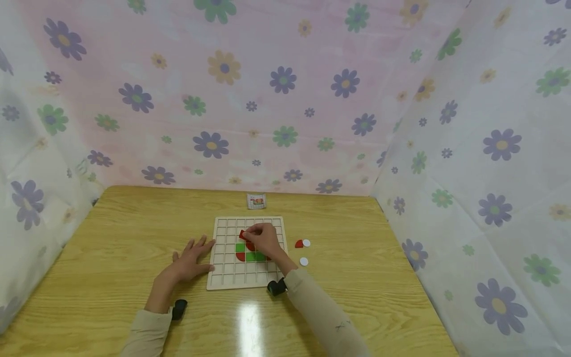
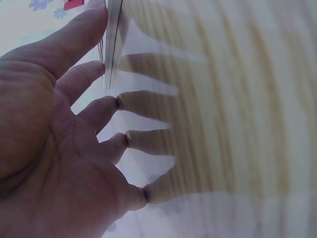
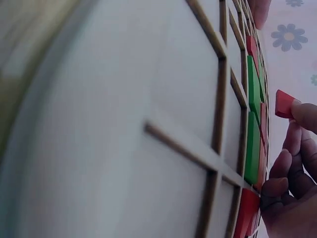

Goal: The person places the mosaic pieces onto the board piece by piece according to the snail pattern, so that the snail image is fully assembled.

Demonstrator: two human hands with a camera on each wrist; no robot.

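Observation:
A wooden board with a raised grid (image 1: 223, 279) lies on the table. My right hand (image 1: 266, 241) is above its middle and pinches a red tile (image 3: 284, 104) between thumb and fingertip, raised off the grid. Below that hand, green tiles (image 1: 251, 257) and red tiles (image 1: 241, 257) sit in the board's squares; the hand partly covers them. In the right wrist view a green tile (image 3: 252, 153) stands next to a red tile (image 3: 246, 213). Fingers spread, my left hand (image 1: 189, 263) rests at the board's left edge, with its thumb and a fingertip touching the rim.
Right of the board lie a red quarter-round piece (image 1: 299, 244), a white disc (image 1: 306, 243) beside it, and another white disc (image 1: 304, 261) nearer me. A small printed card (image 1: 256, 201) lies behind the board. Flowered cloth (image 1: 285, 99) encloses the table's back and sides.

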